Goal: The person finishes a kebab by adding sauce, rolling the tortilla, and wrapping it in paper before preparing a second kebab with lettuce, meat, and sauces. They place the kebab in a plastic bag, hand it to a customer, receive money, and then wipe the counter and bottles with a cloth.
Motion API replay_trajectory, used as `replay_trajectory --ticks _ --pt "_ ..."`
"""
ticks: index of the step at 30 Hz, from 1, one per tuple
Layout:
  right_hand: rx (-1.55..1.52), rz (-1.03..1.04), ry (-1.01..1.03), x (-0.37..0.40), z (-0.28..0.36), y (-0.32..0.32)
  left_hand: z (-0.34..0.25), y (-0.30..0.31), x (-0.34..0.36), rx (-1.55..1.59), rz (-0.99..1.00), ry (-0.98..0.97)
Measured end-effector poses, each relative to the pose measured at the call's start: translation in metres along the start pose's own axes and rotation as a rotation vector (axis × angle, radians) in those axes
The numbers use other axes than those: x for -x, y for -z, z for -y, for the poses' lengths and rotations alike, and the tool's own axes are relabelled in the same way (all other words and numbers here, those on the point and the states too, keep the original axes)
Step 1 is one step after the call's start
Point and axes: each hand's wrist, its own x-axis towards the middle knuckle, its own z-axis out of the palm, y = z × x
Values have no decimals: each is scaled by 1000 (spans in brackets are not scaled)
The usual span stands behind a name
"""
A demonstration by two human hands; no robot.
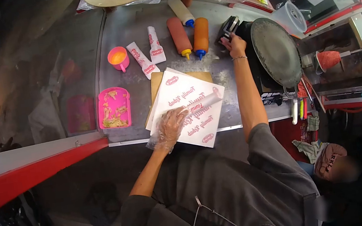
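Observation:
My left hand [170,126], in a clear plastic glove, lies curled over printed wrapping paper [195,132], holding down a rolled fold; anything inside the fold is hidden. The paper is stacked on a brown board [155,86] at the counter's front edge. Bare and stretched forward, my right hand [235,46] has its fingers closed at the front of a black device [228,27] that looks like a tape dispenser. What is between those fingertips is too small to tell. Two paper-wrapped kebabs [142,59] [155,45] lie beyond the paper.
Red [178,34], orange [201,36] and white [180,10] squeeze bottles lie near the middle. To the left are a pink cup [117,57] and a pink tray [103,117] with food scraps. A round griddle [275,51] stands right of my right arm. Knives [295,110] hang below it.

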Motion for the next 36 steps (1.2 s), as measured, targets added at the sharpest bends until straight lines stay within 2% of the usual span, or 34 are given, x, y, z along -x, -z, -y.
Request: replay_trajectory --ticks 2,5,6,8,9,10,12,15,16,18,20,22,24,27,32,34,35,36 --pt "13 -11 -7 15 -1 -1 0 0 0 3 4 16" --pt "13 -98 253 22 -29 -2 1 -5 -3 -6 -25 37" --pt "21 -93 238 17 -43 0 0 -6 -3 -9 -19 54" --pt "684 -361 599 11 -65 11 -3 -6 -2 -53 -20 73" --pt "625 -365 551 14 -66 11 -3 -9 -2 -60 -61 55" --pt "673 -368 670 27 -65 13 -1 -12 0 -65 -57 69" --pt "504 -33 648 61 -62 27 1 -17 0 -64 -141 8" --pt "563 432 328 205 -45 43 -2 -16 0 -76 -138 -4" --pt "482 492 169 233 -58 49 -3 -17 2 -82 -136 -1" --pt "521 523 -4 275 -73 57 -5 -18 5 -82 -112 46" --pt "541 502 -63 285 -91 62 -11 -17 4 -97 -128 62" --pt "493 516 -39 289 -94 61 -18 -18 1 -116 -144 85" --pt "707 489 7 287 -96 62 -27 -21 4 -136 -173 112" --pt "787 492 87 281 -98 70 -41 -25 5 -69 -207 194" --pt "904 492 259 270 -97 88 -78 -26 0 -105 -141 349" --pt "673 563 235 268 -92 97 -95 -32 0 266 -132 740" --pt "671 577 240 267 -89 101 -85 -50 15 600 -125 961" --pt "684 580 321 268 -81 104 -94 -46 15 598 -139 964"
